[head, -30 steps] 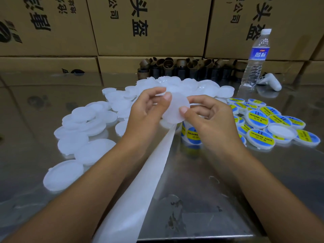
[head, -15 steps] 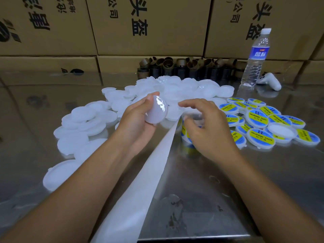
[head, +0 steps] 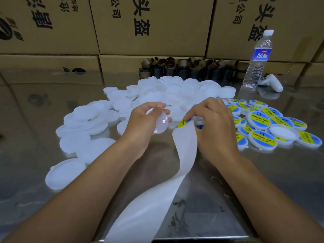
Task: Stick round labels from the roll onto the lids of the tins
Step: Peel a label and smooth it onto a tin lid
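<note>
My left hand [head: 142, 122] holds a plain white round lid [head: 161, 124] on edge, tilted toward the centre. My right hand [head: 213, 127] pinches a blue and yellow round label [head: 183, 122] at the top of the white backing strip [head: 185, 148], which bends and trails down to the table's near edge. The label roll is mostly hidden under my right hand. Several plain white lids [head: 91, 120] lie at left and in a pile [head: 173, 92] behind my hands. Several labelled lids [head: 263, 137] lie at right.
A water bottle [head: 257, 60] and a white handheld device [head: 270, 83] stand at the back right. Empty cardboard roll cores [head: 189, 67] line the far edge of the shiny metal table [head: 219, 190]. Cardboard boxes [head: 150, 25] form a wall behind.
My left hand took the plain lid off to the left and turned it on edge. My right hand dropped onto the roll and lifted the backing strip, peeling up a label.
</note>
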Motion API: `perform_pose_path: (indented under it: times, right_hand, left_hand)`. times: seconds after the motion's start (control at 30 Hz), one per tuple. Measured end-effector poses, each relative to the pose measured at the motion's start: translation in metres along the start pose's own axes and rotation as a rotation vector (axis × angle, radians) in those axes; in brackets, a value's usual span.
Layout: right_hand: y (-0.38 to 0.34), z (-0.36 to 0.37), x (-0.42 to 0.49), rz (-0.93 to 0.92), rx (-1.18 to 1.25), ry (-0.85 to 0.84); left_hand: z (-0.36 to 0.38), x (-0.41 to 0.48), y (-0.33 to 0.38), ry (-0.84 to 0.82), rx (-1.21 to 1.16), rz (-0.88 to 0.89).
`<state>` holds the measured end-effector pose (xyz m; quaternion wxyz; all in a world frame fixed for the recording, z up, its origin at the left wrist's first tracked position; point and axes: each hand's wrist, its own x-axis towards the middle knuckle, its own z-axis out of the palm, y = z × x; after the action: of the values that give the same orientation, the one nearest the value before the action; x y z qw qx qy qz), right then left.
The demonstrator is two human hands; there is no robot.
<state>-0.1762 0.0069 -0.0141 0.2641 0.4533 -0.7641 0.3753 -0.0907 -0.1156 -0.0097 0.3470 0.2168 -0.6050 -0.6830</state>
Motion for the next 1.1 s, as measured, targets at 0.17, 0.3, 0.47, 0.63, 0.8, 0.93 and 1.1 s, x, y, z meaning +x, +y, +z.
perform_pose_path:
  times: [0.17, 0.3, 0.47, 0.63, 0.8, 0.93, 1.1]
  right_hand:
    - [-0.001, -0.001, 0.0, 0.045, 0.032, 0.02]
    - [-0.004, -0.002, 0.001, 0.171, 0.166, 0.013]
    - [-0.005, -0.005, 0.005, 0.394, 0.375, 0.14]
    - [-0.003, -0.015, 0.013, 0.512, 0.614, 0.363]
    - [-0.003, -0.023, 0.014, 0.541, 0.904, 0.407]
    - [-0.006, -0.023, 0.013, 0.395, 0.924, 0.347]
    - [-0.014, -0.017, 0.004, 0.183, 0.705, 0.206]
  left_hand:
    - [0.003, -0.004, -0.007, -0.104, 0.32, 0.008]
    - [0.002, -0.005, -0.005, -0.122, 0.373, 0.015]
    - [0.006, -0.007, 0.002, -0.013, 0.213, -0.009]
    - [0.006, -0.009, 0.004, -0.005, 0.158, 0.013]
    - [0.003, -0.007, 0.004, -0.031, 0.179, 0.007]
    - [0.003, -0.009, 0.007, -0.086, 0.167, 0.032]
    - [0.006, -0.008, 0.007, -0.128, 0.157, -0.012]
